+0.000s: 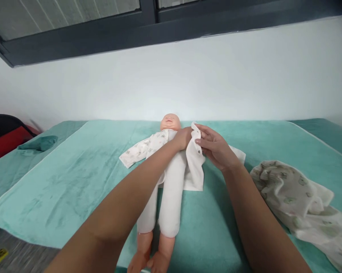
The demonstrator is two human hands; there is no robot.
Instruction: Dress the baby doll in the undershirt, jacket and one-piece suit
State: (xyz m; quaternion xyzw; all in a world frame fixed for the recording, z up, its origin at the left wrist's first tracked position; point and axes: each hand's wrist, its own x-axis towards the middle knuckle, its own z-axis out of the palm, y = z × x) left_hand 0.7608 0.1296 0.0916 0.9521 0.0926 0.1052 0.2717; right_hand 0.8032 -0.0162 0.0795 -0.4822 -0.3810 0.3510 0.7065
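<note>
While right fingers (pixel 205 143) pinch its edge, left hand's (pixel 183 138) fingers hidden, the printed white shirt (pixel 159 141) gapes.

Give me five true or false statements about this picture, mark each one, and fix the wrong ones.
1. The doll lies on its back on the green cover. True.
2. The shirt is fastened all the way down the front. False: one side is lifted away from the chest, with its edge at the right hand.
3. The fingers of the left hand are partly hidden by the shirt. True.
4. The doll is wearing shoes. False: its feet are bare.
5. The patterned cloth lies beside the doll's head. False: the patterned cloth lies crumpled to the right of the right forearm.
</note>
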